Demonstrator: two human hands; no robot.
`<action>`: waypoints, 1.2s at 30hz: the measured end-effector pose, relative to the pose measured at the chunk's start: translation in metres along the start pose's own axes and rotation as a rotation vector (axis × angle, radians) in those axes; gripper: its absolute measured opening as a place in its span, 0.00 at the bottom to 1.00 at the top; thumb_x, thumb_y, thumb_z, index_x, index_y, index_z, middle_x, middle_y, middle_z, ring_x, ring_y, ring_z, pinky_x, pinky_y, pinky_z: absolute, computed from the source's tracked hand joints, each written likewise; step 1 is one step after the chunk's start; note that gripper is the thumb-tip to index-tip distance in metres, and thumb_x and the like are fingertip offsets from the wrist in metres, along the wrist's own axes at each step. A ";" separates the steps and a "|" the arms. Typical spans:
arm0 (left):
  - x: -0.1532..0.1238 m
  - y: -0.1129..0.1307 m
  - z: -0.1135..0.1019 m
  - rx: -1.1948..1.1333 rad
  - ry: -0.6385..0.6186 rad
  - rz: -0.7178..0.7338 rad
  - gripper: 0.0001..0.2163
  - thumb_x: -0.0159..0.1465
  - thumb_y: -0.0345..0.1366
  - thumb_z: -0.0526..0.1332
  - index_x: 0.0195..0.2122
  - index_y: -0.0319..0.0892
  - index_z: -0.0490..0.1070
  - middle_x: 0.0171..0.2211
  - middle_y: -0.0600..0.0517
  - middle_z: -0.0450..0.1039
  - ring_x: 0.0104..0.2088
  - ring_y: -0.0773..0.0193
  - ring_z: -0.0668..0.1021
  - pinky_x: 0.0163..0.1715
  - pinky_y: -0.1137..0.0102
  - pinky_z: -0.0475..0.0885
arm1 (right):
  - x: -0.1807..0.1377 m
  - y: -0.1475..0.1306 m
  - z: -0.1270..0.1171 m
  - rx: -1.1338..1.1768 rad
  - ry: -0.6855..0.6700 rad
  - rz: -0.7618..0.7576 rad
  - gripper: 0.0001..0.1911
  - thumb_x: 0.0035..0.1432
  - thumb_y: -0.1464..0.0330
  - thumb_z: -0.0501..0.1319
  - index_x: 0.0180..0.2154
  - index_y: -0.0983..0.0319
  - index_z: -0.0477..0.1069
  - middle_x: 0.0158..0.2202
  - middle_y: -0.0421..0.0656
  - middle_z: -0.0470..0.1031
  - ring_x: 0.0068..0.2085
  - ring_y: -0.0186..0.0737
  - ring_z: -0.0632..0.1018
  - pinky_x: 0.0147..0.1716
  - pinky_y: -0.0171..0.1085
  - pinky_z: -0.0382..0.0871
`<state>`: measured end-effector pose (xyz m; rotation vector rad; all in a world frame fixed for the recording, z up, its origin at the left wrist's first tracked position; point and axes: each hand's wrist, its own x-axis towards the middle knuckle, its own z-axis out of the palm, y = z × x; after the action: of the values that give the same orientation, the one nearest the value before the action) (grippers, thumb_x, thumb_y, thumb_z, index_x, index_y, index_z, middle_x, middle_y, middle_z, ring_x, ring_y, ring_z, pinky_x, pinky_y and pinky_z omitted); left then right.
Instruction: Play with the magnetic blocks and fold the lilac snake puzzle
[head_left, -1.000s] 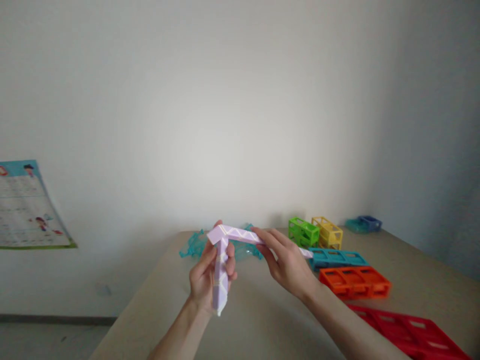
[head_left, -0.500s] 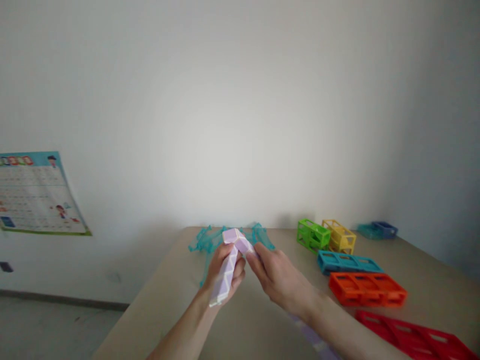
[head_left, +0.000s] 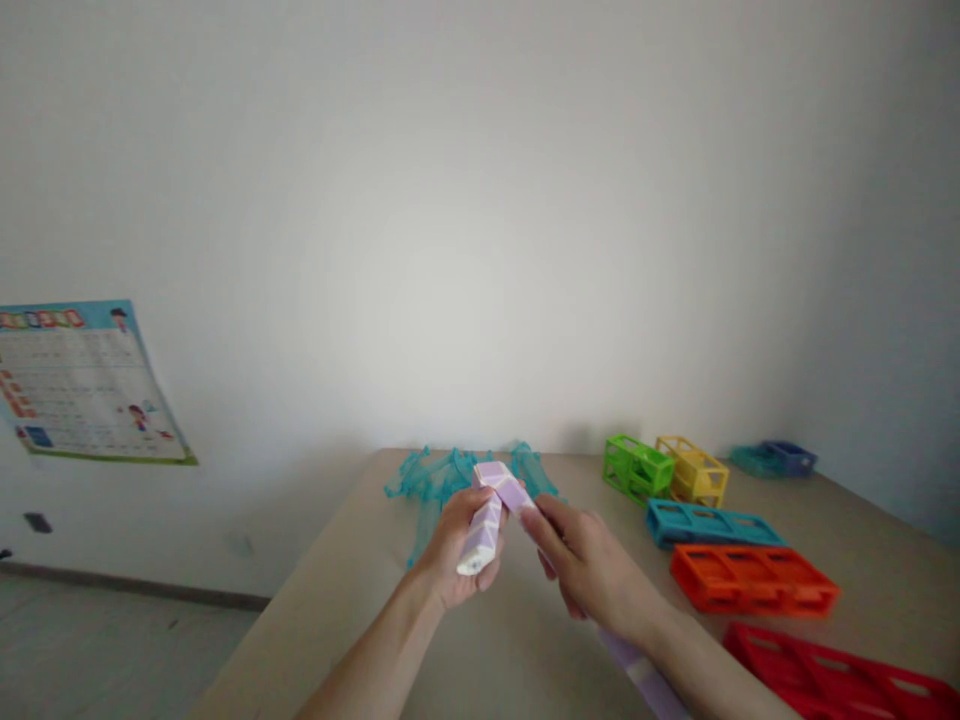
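Observation:
A lilac-and-white snake puzzle (head_left: 514, 491) made of wedge segments is held above the table, bent sharply near its far end. My left hand (head_left: 456, 550) is closed around the short end piece, its thumb lying on top and the end face tilted toward me. Closed on the section just past the bend is my right hand (head_left: 585, 560). The rest of the snake passes under my right wrist, and its long tail comes out below the forearm toward the bottom edge. Part of the puzzle is hidden by my right hand and arm.
Teal translucent plastic pieces (head_left: 431, 480) lie behind my hands on the beige table (head_left: 337, 600). At the right are open frames: green (head_left: 637, 468), yellow (head_left: 694, 470), blue (head_left: 712, 525), orange (head_left: 754, 580) and red (head_left: 832, 675). A dark blue basket (head_left: 789, 458) stands far right; a poster (head_left: 90, 385) hangs left.
The short end in my left hand has swung so that its end face points more toward me. Both hands sit slightly further right in view, and the whole scene has shifted right a little.

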<state>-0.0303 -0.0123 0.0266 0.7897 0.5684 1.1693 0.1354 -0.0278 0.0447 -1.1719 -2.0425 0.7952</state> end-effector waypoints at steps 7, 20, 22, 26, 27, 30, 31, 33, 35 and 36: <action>0.003 0.005 -0.010 0.161 -0.216 0.121 0.11 0.60 0.42 0.60 0.38 0.39 0.70 0.22 0.55 0.68 0.15 0.71 0.69 0.13 0.74 0.71 | -0.004 -0.001 -0.010 -0.339 0.055 -0.186 0.18 0.68 0.58 0.44 0.31 0.58 0.64 0.20 0.38 0.69 0.19 0.36 0.72 0.19 0.34 0.55; 0.004 -0.012 0.002 0.470 -0.029 0.356 0.11 0.58 0.40 0.62 0.33 0.37 0.77 0.27 0.49 0.74 0.29 0.63 0.74 0.32 0.72 0.68 | -0.008 0.010 0.000 -0.342 0.029 -0.053 0.19 0.68 0.60 0.42 0.33 0.59 0.66 0.23 0.42 0.73 0.24 0.40 0.76 0.22 0.34 0.58; 0.005 -0.014 -0.001 0.499 -0.014 0.381 0.12 0.59 0.40 0.62 0.34 0.36 0.77 0.27 0.49 0.74 0.28 0.64 0.74 0.31 0.74 0.66 | -0.008 0.006 0.004 -0.264 0.028 0.037 0.19 0.68 0.59 0.42 0.34 0.59 0.66 0.23 0.42 0.73 0.23 0.38 0.76 0.20 0.33 0.57; 0.009 -0.013 -0.007 0.381 -0.023 0.265 0.11 0.56 0.41 0.64 0.32 0.37 0.78 0.25 0.50 0.74 0.27 0.65 0.73 0.31 0.72 0.67 | -0.007 -0.002 0.000 -0.107 -0.078 0.125 0.20 0.67 0.57 0.43 0.35 0.61 0.66 0.19 0.38 0.68 0.15 0.31 0.69 0.14 0.30 0.54; 0.010 -0.012 -0.008 0.337 -0.038 0.214 0.11 0.56 0.41 0.64 0.31 0.38 0.78 0.25 0.50 0.74 0.27 0.65 0.73 0.32 0.71 0.68 | -0.007 -0.003 -0.003 -0.062 -0.116 0.128 0.20 0.66 0.56 0.43 0.35 0.61 0.66 0.18 0.36 0.67 0.13 0.29 0.67 0.12 0.29 0.53; 0.009 -0.010 -0.006 0.259 -0.114 0.145 0.09 0.56 0.38 0.63 0.31 0.39 0.79 0.27 0.50 0.76 0.28 0.64 0.74 0.34 0.70 0.68 | -0.006 0.000 -0.008 0.119 -0.209 0.178 0.22 0.63 0.50 0.46 0.38 0.61 0.65 0.18 0.33 0.63 0.11 0.27 0.64 0.09 0.27 0.52; 0.007 -0.009 -0.005 0.244 -0.148 0.150 0.09 0.57 0.38 0.63 0.32 0.39 0.79 0.30 0.49 0.76 0.28 0.64 0.74 0.34 0.69 0.68 | -0.007 0.001 -0.008 0.195 -0.237 0.221 0.23 0.62 0.48 0.46 0.38 0.61 0.64 0.18 0.32 0.62 0.11 0.27 0.63 0.08 0.26 0.53; 0.005 -0.009 -0.001 0.220 -0.207 0.166 0.10 0.57 0.39 0.63 0.34 0.38 0.79 0.34 0.46 0.77 0.29 0.62 0.75 0.33 0.68 0.69 | -0.009 0.001 -0.006 0.352 -0.288 0.310 0.24 0.61 0.47 0.45 0.37 0.60 0.62 0.18 0.32 0.61 0.10 0.27 0.63 0.07 0.27 0.55; 0.002 -0.010 0.003 0.201 -0.220 0.170 0.11 0.57 0.40 0.62 0.34 0.38 0.78 0.37 0.44 0.77 0.29 0.61 0.75 0.31 0.68 0.69 | -0.012 0.002 0.000 0.444 -0.293 0.344 0.24 0.61 0.47 0.44 0.35 0.60 0.61 0.19 0.32 0.62 0.10 0.27 0.63 0.07 0.26 0.55; 0.001 -0.011 0.004 0.190 -0.208 0.169 0.10 0.57 0.40 0.62 0.34 0.39 0.78 0.37 0.44 0.78 0.28 0.61 0.75 0.31 0.68 0.69 | -0.014 0.002 0.003 0.443 -0.263 0.331 0.24 0.61 0.47 0.44 0.34 0.60 0.61 0.19 0.32 0.62 0.10 0.27 0.62 0.06 0.26 0.55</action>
<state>-0.0201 -0.0145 0.0202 1.1261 0.4499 1.1799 0.1396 -0.0404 0.0382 -1.2034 -1.7514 1.5447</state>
